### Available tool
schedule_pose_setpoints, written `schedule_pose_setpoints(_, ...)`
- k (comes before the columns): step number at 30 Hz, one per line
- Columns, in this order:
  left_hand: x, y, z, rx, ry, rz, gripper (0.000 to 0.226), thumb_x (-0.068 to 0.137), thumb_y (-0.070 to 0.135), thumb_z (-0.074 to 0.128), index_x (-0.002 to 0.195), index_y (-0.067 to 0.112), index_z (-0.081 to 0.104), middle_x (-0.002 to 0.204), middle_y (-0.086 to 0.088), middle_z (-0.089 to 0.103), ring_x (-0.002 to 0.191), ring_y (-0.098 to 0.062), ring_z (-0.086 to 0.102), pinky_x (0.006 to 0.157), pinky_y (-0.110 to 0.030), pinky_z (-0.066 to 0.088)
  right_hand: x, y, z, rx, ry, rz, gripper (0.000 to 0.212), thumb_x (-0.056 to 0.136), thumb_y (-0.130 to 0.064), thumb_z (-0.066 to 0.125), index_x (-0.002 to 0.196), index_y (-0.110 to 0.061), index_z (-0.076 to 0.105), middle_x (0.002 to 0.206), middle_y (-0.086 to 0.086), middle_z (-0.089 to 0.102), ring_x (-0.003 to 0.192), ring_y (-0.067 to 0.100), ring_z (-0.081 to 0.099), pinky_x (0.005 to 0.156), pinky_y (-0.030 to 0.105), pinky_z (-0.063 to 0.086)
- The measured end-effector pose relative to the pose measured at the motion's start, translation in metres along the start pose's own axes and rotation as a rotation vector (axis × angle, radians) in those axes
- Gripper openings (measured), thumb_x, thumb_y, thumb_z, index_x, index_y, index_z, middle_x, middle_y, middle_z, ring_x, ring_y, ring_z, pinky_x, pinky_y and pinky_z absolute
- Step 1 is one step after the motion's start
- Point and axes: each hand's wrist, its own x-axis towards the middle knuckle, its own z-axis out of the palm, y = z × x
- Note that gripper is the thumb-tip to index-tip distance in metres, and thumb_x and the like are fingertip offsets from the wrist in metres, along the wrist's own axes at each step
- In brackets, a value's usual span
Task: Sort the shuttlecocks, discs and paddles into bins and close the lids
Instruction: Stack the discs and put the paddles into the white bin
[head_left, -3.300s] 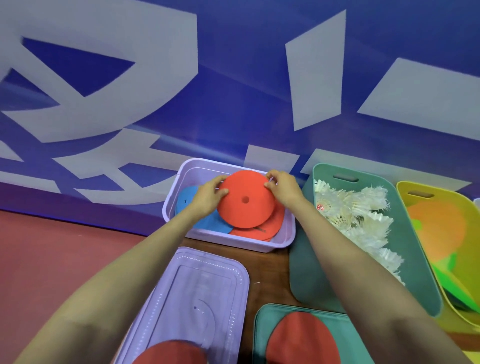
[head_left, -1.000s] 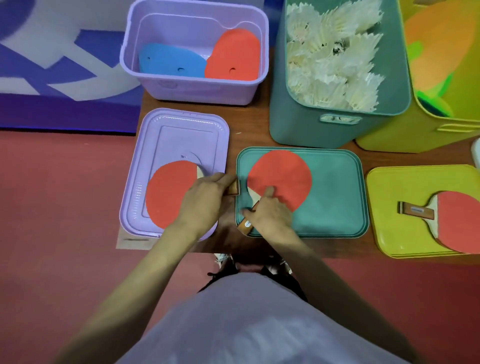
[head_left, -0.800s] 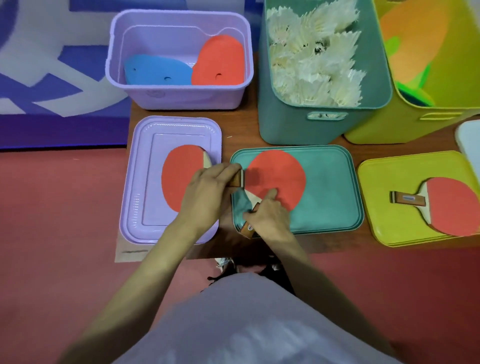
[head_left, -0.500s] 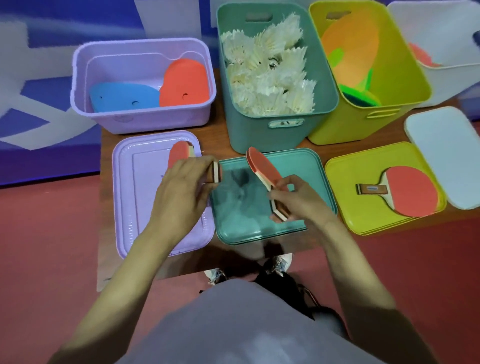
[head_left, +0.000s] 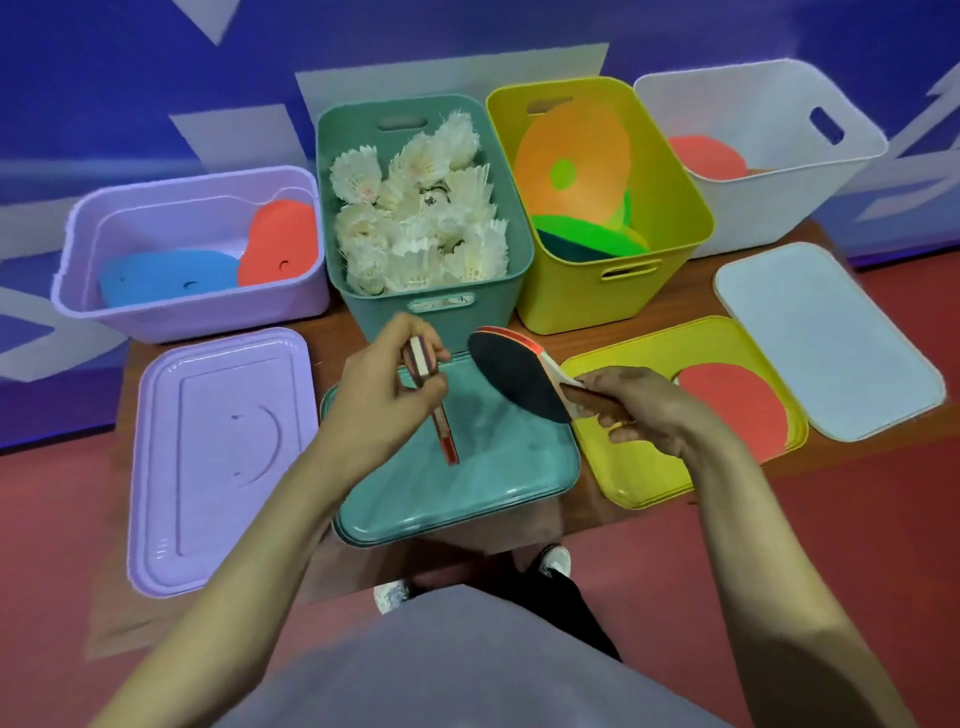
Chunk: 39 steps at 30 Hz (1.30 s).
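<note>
Left hand (head_left: 384, 400) is pinching the edge-on paddle (head_left: 448, 446) by its handle, right hand (head_left: 644, 410) is gripping the black-faced paddle (head_left: 519, 382), both hovering over the teal lid (head_left: 467, 499). Smart play: swinging them across to the white bin (head_left: 769, 208), keeping blades level.

A brown wooden table (head_left: 589, 514) stands on a red floor (head_left: 52, 519) before a blue wall (head_left: 156, 52) with pale shapes; white shoes (head_left: 390, 597) show below its near edge.

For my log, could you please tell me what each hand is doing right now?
Left hand: grips the handle of an edge-on paddle.
Right hand: grips the handle of a dark-faced paddle.
</note>
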Motion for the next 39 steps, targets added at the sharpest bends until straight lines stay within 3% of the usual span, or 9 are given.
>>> schedule_pose_setpoints(5,0.022,0.033,0.068,-0.079,-0.147,-0.011,0.025,0.076,0.016,0.067,0.093,0.033,0.058,0.098,0.006,0.067,0.089,-0.026,0.061,0.077,-0.053,0.052,0.004,0.014,-0.074,0.043,-0.025,-0.044,0.024,0.084,-0.024,0.069,0.104,-0.011,0.064,0.073,0.005,0.060,0.058,0.013,0.046,0.044,0.019,0.045)
schedule_pose_setpoints(9,0.045,0.050,0.112,-0.022,-0.193,0.041,0.034,0.075,0.016,0.076,0.098,0.036,0.059,0.107,-0.002,0.059,0.100,-0.015,0.056,0.092,-0.029,0.045,0.002,0.018,-0.121,0.022,0.076,-0.088,0.027,0.082,-0.019,0.071,0.107,-0.011,0.064,0.079,0.011,0.059,0.055,0.015,0.048,0.044,0.019,0.046)
schedule_pose_setpoints(13,0.061,0.063,0.135,0.062,-0.128,0.095,0.043,0.077,0.013,0.074,0.107,0.037,0.058,0.099,0.002,0.055,0.092,0.000,0.052,0.082,-0.009,0.038,-0.008,0.021,-0.155,-0.080,0.200,-0.180,0.020,0.085,-0.022,0.068,0.104,-0.014,0.066,0.075,0.013,0.057,0.056,0.017,0.051,0.051,0.026,0.047)
schedule_pose_setpoints(17,0.078,0.071,0.152,0.042,-0.119,0.102,0.041,0.085,0.011,0.066,0.122,0.027,0.058,0.108,0.016,0.056,0.092,0.005,0.052,0.085,-0.014,0.041,-0.025,0.019,-0.176,-0.152,0.329,-0.244,0.010,0.085,-0.023,0.065,0.093,-0.021,0.071,0.073,0.008,0.067,0.054,0.016,0.054,0.055,0.030,0.051)
schedule_pose_setpoints(21,0.093,0.081,0.175,-0.136,-0.163,0.075,0.043,0.089,0.005,0.059,0.125,0.024,0.047,0.119,0.005,0.059,0.111,-0.007,0.056,0.099,-0.030,0.044,-0.035,0.001,-0.191,-0.244,0.385,-0.249,0.013,0.084,-0.021,0.060,0.084,-0.020,0.073,0.074,0.009,0.069,0.053,0.018,0.055,0.053,0.029,0.053)
schedule_pose_setpoints(27,0.125,0.123,0.228,-0.180,-0.285,0.105,0.044,0.090,-0.003,0.054,0.127,0.017,0.042,0.120,0.002,0.058,0.104,0.009,0.057,0.085,-0.006,0.042,-0.034,-0.021,-0.252,-0.346,0.353,-0.253,0.014,0.080,-0.021,0.061,0.084,-0.016,0.073,0.076,0.011,0.069,0.055,0.016,0.056,0.055,0.027,0.054)
schedule_pose_setpoints(30,0.149,0.150,0.258,-0.146,-0.221,0.144,0.046,0.088,-0.005,0.056,0.125,0.019,0.043,0.117,0.003,0.059,0.103,0.013,0.055,0.083,-0.003,0.040,-0.025,-0.024,-0.298,-0.397,0.410,-0.312,0.017,0.081,-0.025,0.063,0.096,-0.021,0.068,0.085,0.007,0.067,0.059,0.013,0.057,0.053,0.026,0.054)
schedule_pose_setpoints(35,0.182,0.194,0.304,-0.252,-0.016,0.149,0.045,0.085,-0.010,0.056,0.116,0.022,0.048,0.115,-0.001,0.061,0.108,-0.002,0.059,0.094,-0.018,0.045,-0.003,-0.019,-0.366,-0.500,0.544,-0.465,0.028,0.084,-0.039,0.056,0.111,-0.032,0.062,0.105,-0.001,0.069,0.091,0.026,0.063,0.081,0.042,0.055)
schedule_pose_setpoints(39,0.193,0.222,0.328,-0.315,0.185,0.147,0.039,0.085,-0.012,0.054,0.114,0.014,0.051,0.110,0.002,0.059,0.100,0.004,0.060,0.085,-0.015,0.047,0.011,-0.013,-0.393,-0.438,0.631,-0.681,0.028,0.089,-0.036,0.055,0.117,-0.033,0.059,0.106,-0.002,0.069,0.099,0.023,0.061,0.085,0.040,0.051)
